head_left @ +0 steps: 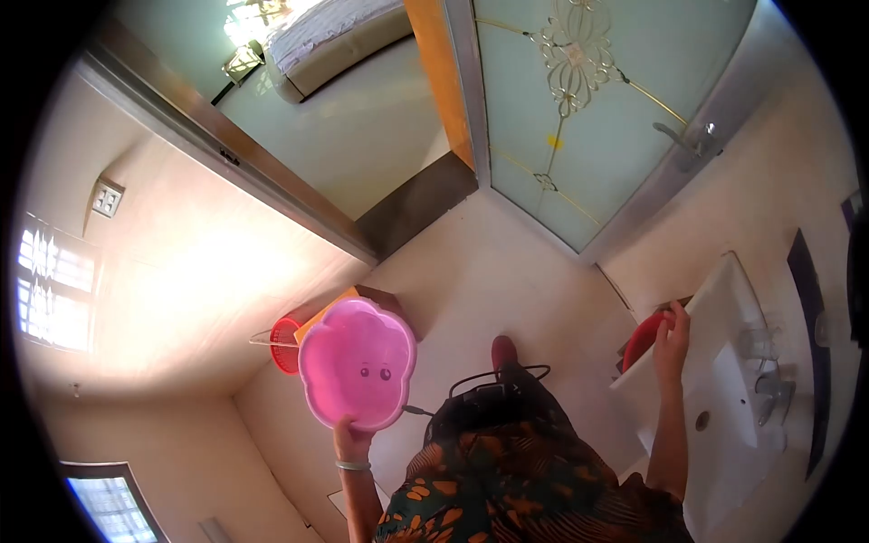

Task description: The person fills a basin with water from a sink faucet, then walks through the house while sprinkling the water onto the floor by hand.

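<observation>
My left hand (pixel 351 441), with a bangle on the wrist, grips the near rim of a pink flower-shaped basin (pixel 348 344). Two dark printed eyes show on the inside of the basin. Over the front edge of the white washbasin (pixel 718 459) is my right hand (pixel 671 340), its fingers loosely bent and somewhat apart, with nothing visible in them. Close beside that hand, partly hidden by the washbasin's edge, a red rounded object (pixel 641 341) shows; I cannot tell whether the fingers touch the washbasin.
A red perforated basket (pixel 285 348) and an orange-brown box (pixel 328 312) stand by the left wall, behind the pink basin. Glass cups (pixel 769 385) stand on the washbasin. Ahead are a frosted glass door (pixel 579 118), swung open, and a dark threshold (pixel 416 204) leading to a bedroom.
</observation>
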Motion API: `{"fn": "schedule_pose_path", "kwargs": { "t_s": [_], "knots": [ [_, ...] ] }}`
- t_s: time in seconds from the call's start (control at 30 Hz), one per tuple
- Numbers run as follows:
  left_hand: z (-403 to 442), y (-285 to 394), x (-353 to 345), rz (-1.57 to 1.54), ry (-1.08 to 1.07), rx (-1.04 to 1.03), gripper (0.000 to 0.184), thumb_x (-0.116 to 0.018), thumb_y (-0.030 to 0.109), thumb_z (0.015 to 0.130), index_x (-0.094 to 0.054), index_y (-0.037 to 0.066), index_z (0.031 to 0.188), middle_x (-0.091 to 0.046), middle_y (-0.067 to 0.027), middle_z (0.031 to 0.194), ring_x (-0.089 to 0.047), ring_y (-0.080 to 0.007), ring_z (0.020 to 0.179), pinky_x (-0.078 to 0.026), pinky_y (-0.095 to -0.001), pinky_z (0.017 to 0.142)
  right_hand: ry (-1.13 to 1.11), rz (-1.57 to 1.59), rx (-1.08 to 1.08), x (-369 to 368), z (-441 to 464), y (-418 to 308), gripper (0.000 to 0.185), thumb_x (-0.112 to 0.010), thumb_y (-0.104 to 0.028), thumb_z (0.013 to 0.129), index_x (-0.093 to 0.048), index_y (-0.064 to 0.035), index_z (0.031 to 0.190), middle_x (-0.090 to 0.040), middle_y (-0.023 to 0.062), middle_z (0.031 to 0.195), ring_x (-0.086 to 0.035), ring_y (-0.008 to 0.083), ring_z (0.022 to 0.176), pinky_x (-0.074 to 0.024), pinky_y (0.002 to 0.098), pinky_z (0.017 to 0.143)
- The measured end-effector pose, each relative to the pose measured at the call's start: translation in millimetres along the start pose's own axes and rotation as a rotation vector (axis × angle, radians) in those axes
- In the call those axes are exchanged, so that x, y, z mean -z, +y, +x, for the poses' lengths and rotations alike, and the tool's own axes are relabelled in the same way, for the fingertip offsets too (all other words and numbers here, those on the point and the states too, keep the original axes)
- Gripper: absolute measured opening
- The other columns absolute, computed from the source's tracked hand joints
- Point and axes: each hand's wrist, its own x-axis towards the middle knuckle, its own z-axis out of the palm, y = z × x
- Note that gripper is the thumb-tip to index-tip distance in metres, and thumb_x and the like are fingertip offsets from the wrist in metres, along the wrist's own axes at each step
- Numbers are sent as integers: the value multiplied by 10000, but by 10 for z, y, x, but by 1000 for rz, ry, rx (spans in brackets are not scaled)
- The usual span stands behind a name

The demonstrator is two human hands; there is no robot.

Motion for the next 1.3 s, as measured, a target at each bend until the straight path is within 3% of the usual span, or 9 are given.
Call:
{"fn": "schedule_pose_path", "kwargs": {
  "t_s": [0.33,0.57,0.67,0.73,0.83,0.9,0.97,1.1,1.3],
  "knots": [
    [1449,644,-1025,-49,41,10,488,-471,43,673,-414,-34,1151,-481,-185,1110,-494,-358,1038,-461,-498,829,-305,70,364,-1886,1860,-861,279,-459,33,802,-462,8,1080,-511,213,988,-524,356,871,-434,373,767],
    [2944,1402,-1776,25,-113,149,414,-487,68,707,-448,-27,1107,-526,-167,1028,-549,-318,936,-487,-436,754,-827,-243,246,-3119,1939,-481,233,-461,-104,819,-523,29,1000,-556,238,927,-528,380,905,-418,430,811],
    [3875,1704,-1850,327,-249,-22,370,-469,55,705,-456,-44,1061,-527,-177,1030,-539,-342,953,-470,-482,791,-1112,-329,-69,-3309,1771,-484,278,-486,-119,785,-562,10,1020,-577,231,995,-544,359,946,-430,410,833],
    [4536,1878,-1822,520,-311,-176,330,-460,46,705,-467,-46,1022,-527,-179,1027,-535,-348,955,-462,-501,806,-1157,-365,-130,-3411,1675,-537,284,-475,-127,782,-577,-22,1025,-582,204,1015,-547,337,963,-434,378,848],
    [4430,2500,-3107,85,-216,163,322,-469,33,688,-481,-25,1005,-527,-158,1008,-527,-330,960,-454,-487,818,-1193,-396,-57,-3730,1446,-291,285,-435,-163,761,-608,-57,962,-586,186,1010,-548,336,949,-439,380,834],
    [5252,2496,-2879,238,-290,-25,326,-472,30,684,-482,-18,1007,-528,-153,1004,-528,-330,958,-453,-483,819,-1151,-326,-184,-3935,1326,-303,247,-446,-184,751,-625,-85,889,-617,153,898,-569,344,861,-452,418,781],
    [5564,2699,-3192,386,-328,-175,332,-470,20,677,-485,-4,1008,-529,-142,1001,-530,-325,950,-457,-470,812,-1518,-486,223,-4277,1324,-219,153,-535,-179,637,-629,-85,715,-629,113,847,-587,310,804,-484,387,699],
    [5990,3240,-4060,43,-174,110,324,-466,-4,667,-492,-4,989,-538,-124,962,-536,-306,920,-465,-449,793,-1463,-309,-153,-4812,1809,-579,107,-528,-149,686,-608,-80,704,-618,85,762,-579,272,721,-475,369,631],
    [6575,4018,-4681,34,-12,-63,239,-474,-12,675,-522,-56,906,-559,-119,885,-564,-256,840,-487,-372,743,-1388,-296,82,-5752,3157,-1009,103,-517,-162,686,-600,-101,687,-598,92,730,-564,281,682,-464,366,590]
  ]
}}
